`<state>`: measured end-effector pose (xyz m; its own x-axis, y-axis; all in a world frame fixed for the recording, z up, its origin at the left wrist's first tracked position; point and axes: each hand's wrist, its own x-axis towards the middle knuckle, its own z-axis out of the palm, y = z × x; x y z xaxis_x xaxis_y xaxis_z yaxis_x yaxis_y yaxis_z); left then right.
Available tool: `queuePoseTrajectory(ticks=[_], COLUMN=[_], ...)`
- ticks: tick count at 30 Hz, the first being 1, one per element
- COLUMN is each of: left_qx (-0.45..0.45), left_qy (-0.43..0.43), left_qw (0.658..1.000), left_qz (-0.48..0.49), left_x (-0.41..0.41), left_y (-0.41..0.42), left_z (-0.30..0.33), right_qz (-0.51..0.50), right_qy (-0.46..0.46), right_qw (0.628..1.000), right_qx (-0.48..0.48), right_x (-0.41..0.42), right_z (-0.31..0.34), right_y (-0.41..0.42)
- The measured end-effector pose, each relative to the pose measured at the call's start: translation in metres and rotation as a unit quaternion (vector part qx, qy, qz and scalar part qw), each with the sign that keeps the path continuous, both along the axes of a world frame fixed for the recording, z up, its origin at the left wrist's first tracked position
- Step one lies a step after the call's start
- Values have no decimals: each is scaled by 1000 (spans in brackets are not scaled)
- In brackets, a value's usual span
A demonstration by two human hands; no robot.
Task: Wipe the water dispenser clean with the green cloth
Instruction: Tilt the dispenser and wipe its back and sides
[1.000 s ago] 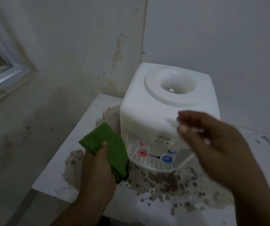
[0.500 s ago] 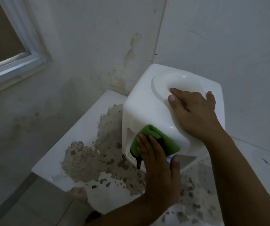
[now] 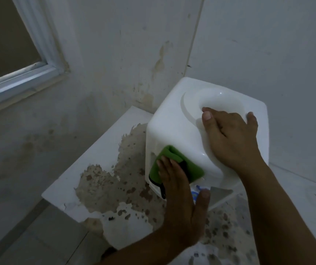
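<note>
while right hand (image 3: 231,138) lies flat atop dispenser (image 3: 172,127), left hand (image 3: 178,188) presses green cloth (image 3: 174,159) flat-fingered.

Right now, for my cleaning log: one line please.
left hand presses green cloth on water dispenser front | right hand steadies top

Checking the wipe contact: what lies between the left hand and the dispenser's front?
The green cloth, pressed by the left hand against the water dispenser, in the head view.

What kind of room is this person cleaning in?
Probably a corner of a modest home or utility room, though that is a guess. A tabletop water dispenser stands on a white counter with its coating peeled off in patches, against stained walls beside a window frame.
</note>
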<state>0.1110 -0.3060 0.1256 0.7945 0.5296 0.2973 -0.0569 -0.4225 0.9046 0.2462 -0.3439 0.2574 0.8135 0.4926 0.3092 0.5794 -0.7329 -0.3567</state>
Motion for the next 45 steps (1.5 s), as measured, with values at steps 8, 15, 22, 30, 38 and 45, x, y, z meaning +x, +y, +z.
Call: queuePoseTrajectory(ticks=[8, 15, 22, 30, 38, 45], left_qx=[-214, 229, 156, 68, 70, -265], left_qy=[-80, -85, -61, -98, -93, -1], left_qw=[971, 970, 985, 993, 993, 962], left_qz=[72, -4, 44, -12, 17, -63], left_x=[55, 8, 35, 24, 41, 62], left_y=[96, 38, 88, 70, 94, 146], left_z=[42, -4, 3, 7, 24, 65], right_qz=[-3, -9, -2, -6, -4, -10], right_qy=[-3, 0, -1, -8, -15, -18], right_qw=[1000, 1000, 1000, 1000, 1000, 1000], right_qx=[-14, -6, -10, -4, -9, -20], right_x=[-2, -4, -3, -4, -1, -4], right_z=[0, 0, 0, 0, -2, -2], right_y=[-1, -1, -2, -1, -2, -1])
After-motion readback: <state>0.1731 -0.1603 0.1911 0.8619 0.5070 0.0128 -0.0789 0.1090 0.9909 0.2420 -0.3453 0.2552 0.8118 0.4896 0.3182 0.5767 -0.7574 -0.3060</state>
